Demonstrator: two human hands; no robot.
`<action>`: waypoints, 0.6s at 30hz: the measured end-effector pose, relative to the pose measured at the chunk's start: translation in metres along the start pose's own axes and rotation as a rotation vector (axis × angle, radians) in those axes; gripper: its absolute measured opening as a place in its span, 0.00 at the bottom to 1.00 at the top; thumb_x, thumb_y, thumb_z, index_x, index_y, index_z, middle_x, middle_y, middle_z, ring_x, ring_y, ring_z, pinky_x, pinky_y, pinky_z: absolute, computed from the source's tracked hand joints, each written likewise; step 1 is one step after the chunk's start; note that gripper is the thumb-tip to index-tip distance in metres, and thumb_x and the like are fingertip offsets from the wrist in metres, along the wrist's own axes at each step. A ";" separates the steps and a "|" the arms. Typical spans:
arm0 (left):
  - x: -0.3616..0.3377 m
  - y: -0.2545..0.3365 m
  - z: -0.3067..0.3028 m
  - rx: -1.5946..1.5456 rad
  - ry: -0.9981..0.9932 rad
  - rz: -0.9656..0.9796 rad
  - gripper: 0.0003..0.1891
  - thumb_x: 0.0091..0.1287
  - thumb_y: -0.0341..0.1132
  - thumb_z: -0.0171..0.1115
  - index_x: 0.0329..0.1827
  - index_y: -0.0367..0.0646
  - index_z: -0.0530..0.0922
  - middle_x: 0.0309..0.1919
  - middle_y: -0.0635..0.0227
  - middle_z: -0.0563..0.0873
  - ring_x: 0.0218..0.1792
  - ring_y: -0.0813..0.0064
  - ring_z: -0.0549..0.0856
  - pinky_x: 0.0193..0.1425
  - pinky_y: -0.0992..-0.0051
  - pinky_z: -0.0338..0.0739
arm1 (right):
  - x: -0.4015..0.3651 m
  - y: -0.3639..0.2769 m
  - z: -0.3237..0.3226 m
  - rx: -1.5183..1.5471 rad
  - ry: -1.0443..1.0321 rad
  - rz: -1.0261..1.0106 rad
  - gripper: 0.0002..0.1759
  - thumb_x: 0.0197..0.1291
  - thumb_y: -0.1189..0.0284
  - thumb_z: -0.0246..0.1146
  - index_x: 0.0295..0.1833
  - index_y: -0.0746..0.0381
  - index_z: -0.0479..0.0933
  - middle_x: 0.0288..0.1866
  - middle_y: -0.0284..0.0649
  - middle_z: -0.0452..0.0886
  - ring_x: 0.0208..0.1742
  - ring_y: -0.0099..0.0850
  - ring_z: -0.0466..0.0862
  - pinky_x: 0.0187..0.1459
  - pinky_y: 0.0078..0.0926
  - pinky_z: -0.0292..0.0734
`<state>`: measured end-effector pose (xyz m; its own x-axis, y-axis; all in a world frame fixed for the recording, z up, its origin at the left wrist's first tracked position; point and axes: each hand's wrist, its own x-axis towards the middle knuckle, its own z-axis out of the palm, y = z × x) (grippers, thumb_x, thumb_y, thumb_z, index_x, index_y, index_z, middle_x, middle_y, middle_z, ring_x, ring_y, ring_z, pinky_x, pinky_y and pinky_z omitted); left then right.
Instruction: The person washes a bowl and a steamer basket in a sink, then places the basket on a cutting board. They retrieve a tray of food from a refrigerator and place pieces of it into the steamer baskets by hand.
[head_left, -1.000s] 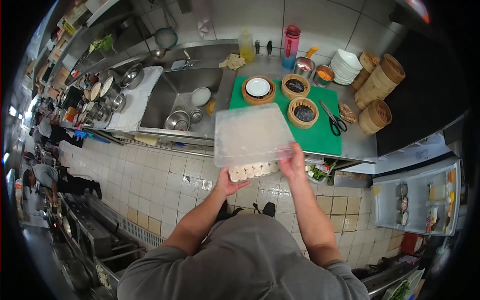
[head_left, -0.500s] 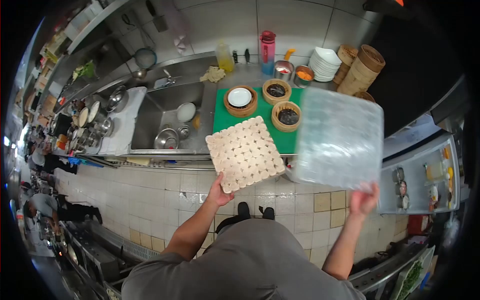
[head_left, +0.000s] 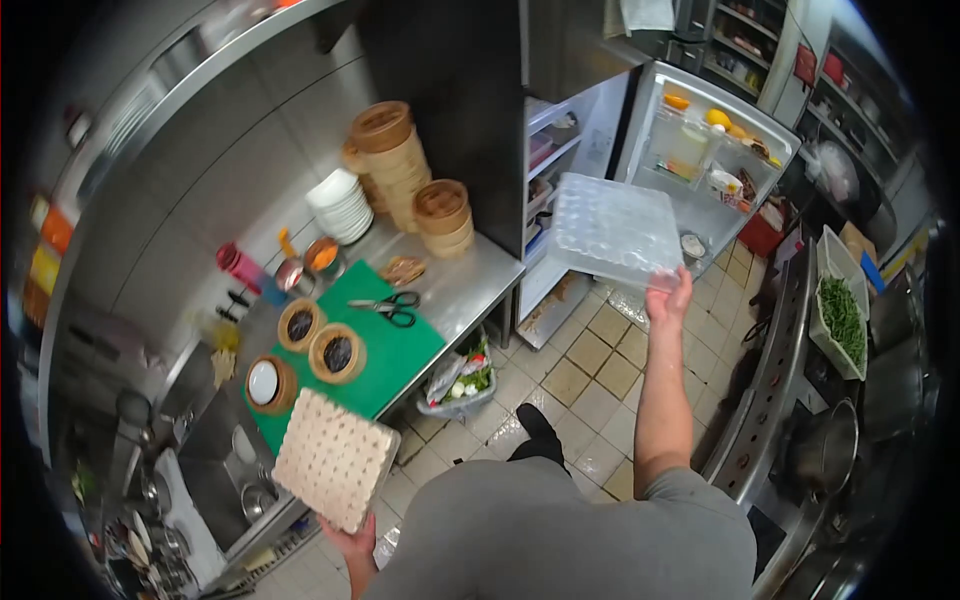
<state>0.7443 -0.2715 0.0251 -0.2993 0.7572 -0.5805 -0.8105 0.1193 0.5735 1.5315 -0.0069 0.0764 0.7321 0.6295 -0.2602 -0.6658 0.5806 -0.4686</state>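
My left hand grips the near edge of a square cream-coloured tray with a dimpled surface, tilted beside the green board. Out to the right, my right hand holds a clear plastic tray-like cover by its near corner, in front of the open fridge. On the board are two bamboo steamers with dark contents, one nearer me and one behind it, a steamer with a white dish, and black-handled scissors.
The fridge door stands open on the right. Stacked bamboo steamers and white dishes stand at the counter's back. A bin sits below. A stove and a tray of greens are at right.
The view has turned right towards the open fridge. My right hand has carried the clear cover off the board's side to the fridge; the cream tray is still in my left hand.
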 end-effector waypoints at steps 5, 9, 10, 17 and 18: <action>-0.009 -0.047 0.053 -0.402 0.434 0.237 0.44 0.62 0.72 0.65 0.71 0.47 0.76 0.62 0.67 0.85 0.58 0.63 0.85 0.54 0.66 0.85 | 0.080 0.006 0.067 0.108 -0.320 0.130 0.25 0.71 0.61 0.59 0.66 0.65 0.76 0.59 0.41 0.84 0.58 0.36 0.83 0.64 0.41 0.78; 0.012 -0.053 0.022 -0.381 0.501 0.325 0.46 0.53 0.70 0.73 0.69 0.49 0.76 0.61 0.67 0.86 0.57 0.65 0.86 0.53 0.60 0.85 | 0.165 0.011 0.126 0.104 -0.432 0.286 0.23 0.72 0.61 0.58 0.64 0.65 0.77 0.57 0.41 0.85 0.57 0.36 0.84 0.63 0.40 0.80; 0.012 -0.055 0.027 -0.396 0.482 0.315 0.46 0.52 0.72 0.72 0.68 0.50 0.77 0.58 0.69 0.86 0.53 0.66 0.86 0.50 0.62 0.84 | 0.175 0.012 0.154 0.037 -0.455 0.338 0.22 0.73 0.61 0.59 0.63 0.65 0.77 0.56 0.41 0.85 0.56 0.36 0.84 0.61 0.39 0.80; 0.002 -0.061 0.067 -0.266 0.654 0.279 0.48 0.48 0.78 0.69 0.66 0.56 0.75 0.51 0.75 0.82 0.40 0.72 0.78 0.35 0.74 0.71 | 0.290 0.056 0.278 -0.184 -0.664 0.505 0.20 0.75 0.57 0.64 0.57 0.64 0.79 0.50 0.38 0.85 0.48 0.31 0.85 0.53 0.29 0.83; 0.002 -0.061 0.067 -0.238 0.626 0.267 0.47 0.49 0.77 0.69 0.66 0.57 0.75 0.52 0.74 0.82 0.41 0.72 0.79 0.35 0.74 0.70 | 0.290 0.062 0.294 -0.189 -0.673 0.514 0.20 0.75 0.57 0.64 0.57 0.64 0.79 0.50 0.38 0.85 0.48 0.31 0.85 0.53 0.29 0.83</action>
<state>0.8268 -0.2345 0.0276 -0.6768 0.2229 -0.7016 -0.7361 -0.2153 0.6417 1.6602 0.3631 0.2208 0.0667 0.9966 0.0491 -0.8118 0.0829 -0.5780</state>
